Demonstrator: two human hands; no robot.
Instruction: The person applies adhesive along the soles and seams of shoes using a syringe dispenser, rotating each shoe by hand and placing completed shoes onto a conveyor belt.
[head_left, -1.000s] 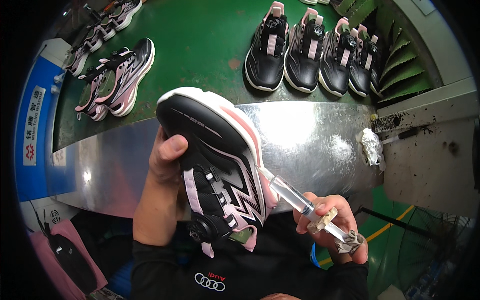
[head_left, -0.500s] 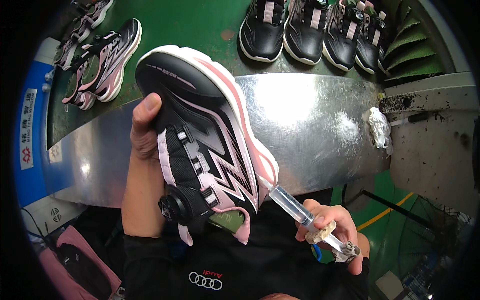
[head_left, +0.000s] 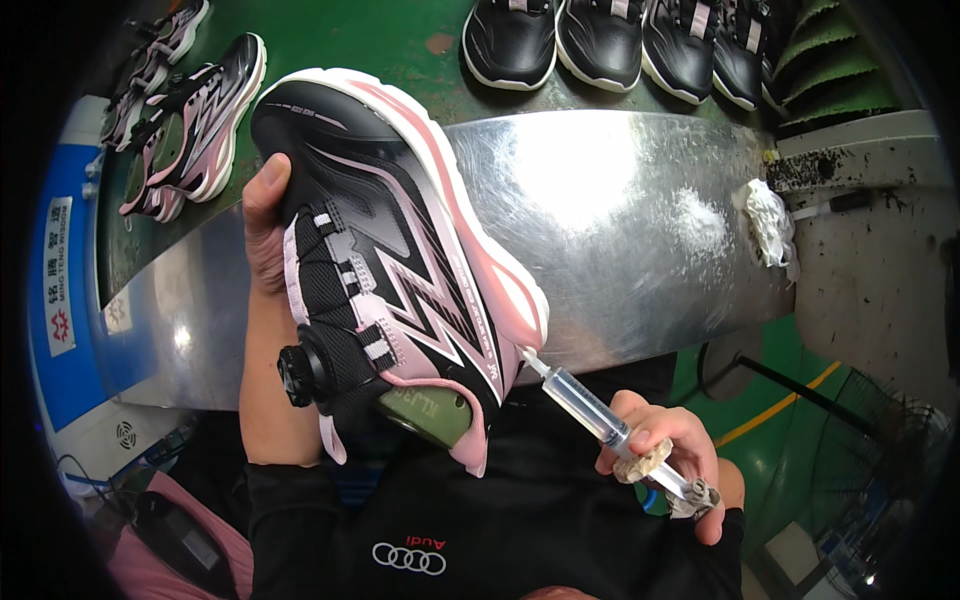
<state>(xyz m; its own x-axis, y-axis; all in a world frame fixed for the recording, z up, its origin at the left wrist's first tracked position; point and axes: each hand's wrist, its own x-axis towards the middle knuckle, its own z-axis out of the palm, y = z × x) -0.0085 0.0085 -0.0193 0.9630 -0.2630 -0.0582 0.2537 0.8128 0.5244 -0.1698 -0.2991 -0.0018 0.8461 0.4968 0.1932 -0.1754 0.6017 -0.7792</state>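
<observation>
A black and pink sneaker (head_left: pixel 400 240) with a white and pink sole is raised in front of me, toe up and heel low. My left hand (head_left: pixel 266 225) is closed round its tongue side, thumb on the upper and the other fingers hidden behind. A green shoe last (head_left: pixel 428 412) fills the ankle opening. In my right hand (head_left: pixel 672 440) is a clear syringe (head_left: pixel 582 405) with wrapping at its grip and plunger end. The nozzle points at the heel, touching or nearly touching the seam between upper and sole.
Below the sneaker lies a shiny metal plate (head_left: pixel 600 270) with white powder (head_left: pixel 700 225) on it. A crumpled white cloth (head_left: pixel 768 225) sits by its right edge, near a dark-handled tool (head_left: pixel 845 203). Finished-looking sneakers (head_left: pixel 508 45) stand in rows on the green surface.
The sneaker has shifted slightly left and turned to show more of its heel side. Along the heel seam, the syringe nozzle sits at a slightly different spot. The background has shifted with the view.
</observation>
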